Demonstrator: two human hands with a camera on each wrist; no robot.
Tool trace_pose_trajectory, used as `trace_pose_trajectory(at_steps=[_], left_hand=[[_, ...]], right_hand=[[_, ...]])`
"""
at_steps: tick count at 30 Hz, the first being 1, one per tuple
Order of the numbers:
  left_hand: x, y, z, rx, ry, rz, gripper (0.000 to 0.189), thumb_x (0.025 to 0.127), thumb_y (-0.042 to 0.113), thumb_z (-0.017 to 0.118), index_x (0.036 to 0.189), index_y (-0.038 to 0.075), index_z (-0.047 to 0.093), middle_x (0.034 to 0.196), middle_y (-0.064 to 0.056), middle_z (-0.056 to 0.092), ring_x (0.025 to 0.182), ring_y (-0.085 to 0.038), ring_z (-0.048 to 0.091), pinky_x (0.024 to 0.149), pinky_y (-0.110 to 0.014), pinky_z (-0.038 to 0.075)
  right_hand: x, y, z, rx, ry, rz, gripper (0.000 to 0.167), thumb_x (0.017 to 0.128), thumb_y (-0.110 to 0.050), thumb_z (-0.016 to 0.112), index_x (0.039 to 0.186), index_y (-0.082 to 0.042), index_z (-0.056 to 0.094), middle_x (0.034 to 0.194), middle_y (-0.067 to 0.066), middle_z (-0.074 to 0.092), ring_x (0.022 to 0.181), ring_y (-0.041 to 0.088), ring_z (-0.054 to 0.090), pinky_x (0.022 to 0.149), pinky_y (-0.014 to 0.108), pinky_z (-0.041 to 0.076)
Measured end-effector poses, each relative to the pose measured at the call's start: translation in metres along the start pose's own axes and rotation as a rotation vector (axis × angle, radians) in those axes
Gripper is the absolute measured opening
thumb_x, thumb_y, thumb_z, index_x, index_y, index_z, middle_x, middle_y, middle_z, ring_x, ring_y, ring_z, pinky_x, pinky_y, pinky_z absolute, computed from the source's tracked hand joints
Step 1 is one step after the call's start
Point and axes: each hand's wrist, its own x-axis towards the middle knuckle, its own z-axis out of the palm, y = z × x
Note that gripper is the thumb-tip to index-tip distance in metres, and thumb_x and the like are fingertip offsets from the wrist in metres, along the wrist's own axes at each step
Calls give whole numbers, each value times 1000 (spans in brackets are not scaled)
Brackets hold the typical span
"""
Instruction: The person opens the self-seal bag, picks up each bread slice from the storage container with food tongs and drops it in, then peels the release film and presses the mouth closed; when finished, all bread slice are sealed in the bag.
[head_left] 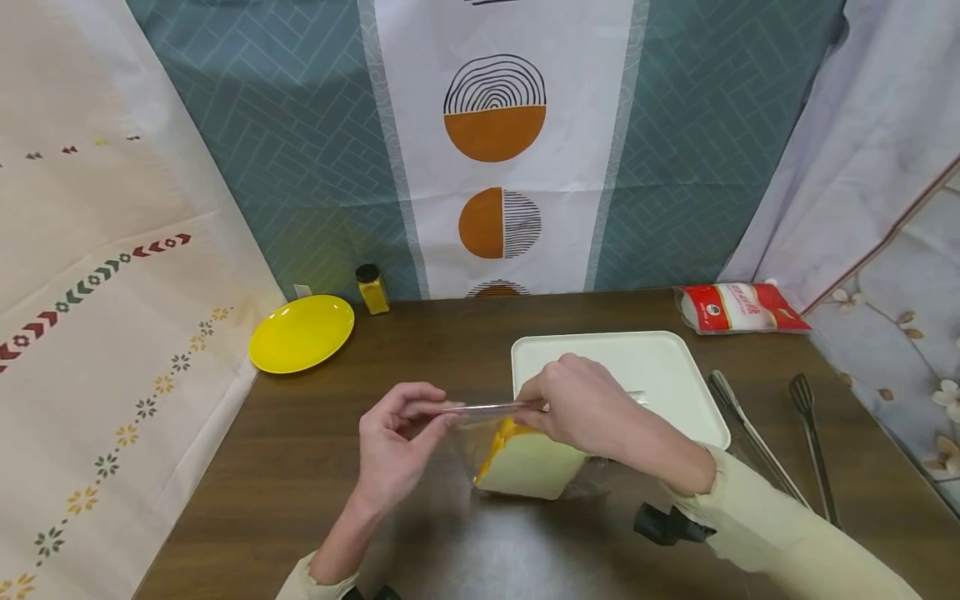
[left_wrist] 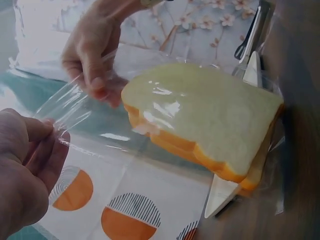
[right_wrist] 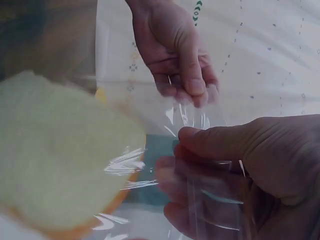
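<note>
Slices of bread (head_left: 528, 462) with an orange-yellow crust stand inside a clear plastic bag (head_left: 487, 410), over the middle of the dark table. My left hand (head_left: 401, 433) pinches the left end of the bag's top edge between thumb and fingers. At the other end my right hand (head_left: 581, 408) pinches the same edge, which is drawn straight between them. The left wrist view shows the bread (left_wrist: 200, 120) through the shiny film, hanging to the side of both hands. In the right wrist view the film (right_wrist: 200, 117) runs from one hand's fingertips to the other's.
A white tray (head_left: 682, 383) lies behind my right hand. Tongs (head_left: 757, 437) and a dark slotted spatula (head_left: 810, 433) lie right of it. A red-and-white packet (head_left: 742, 308) is at the back right. A yellow plate (head_left: 302, 335) and a yellow bottle with a black cap (head_left: 372, 292) stand back left.
</note>
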Motion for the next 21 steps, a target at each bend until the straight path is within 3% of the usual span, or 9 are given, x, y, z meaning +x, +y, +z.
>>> trace_pose_trajectory(at_steps=[4, 13, 21], left_hand=[[0, 0, -1, -5, -3, 3, 26, 82, -9, 77, 104, -6, 63, 92, -14, 75, 81, -23, 73, 73, -32, 59], [0, -1, -2, -35, -22, 16, 29, 81, -15, 75, 106, -4, 62, 93, -14, 75, 85, -24, 74, 72, -32, 59], [2, -2, -3, -37, -18, 33, 27, 82, -8, 77, 103, -11, 60, 91, -15, 75, 80, -25, 73, 71, -29, 58]], right_hand=[[-8, 3, -2, 7, 15, 37, 6, 81, -12, 84, 86, -15, 83, 74, -14, 71, 56, -3, 53, 49, 21, 44], [-20, 8, -9, -16, 26, 100, 6, 80, -16, 85, 85, -18, 83, 71, -17, 70, 57, -2, 54, 45, 23, 42], [-32, 16, -16, -42, 51, 124, 7, 79, -17, 87, 81, -20, 81, 66, -21, 65, 55, -1, 51, 46, 25, 41]])
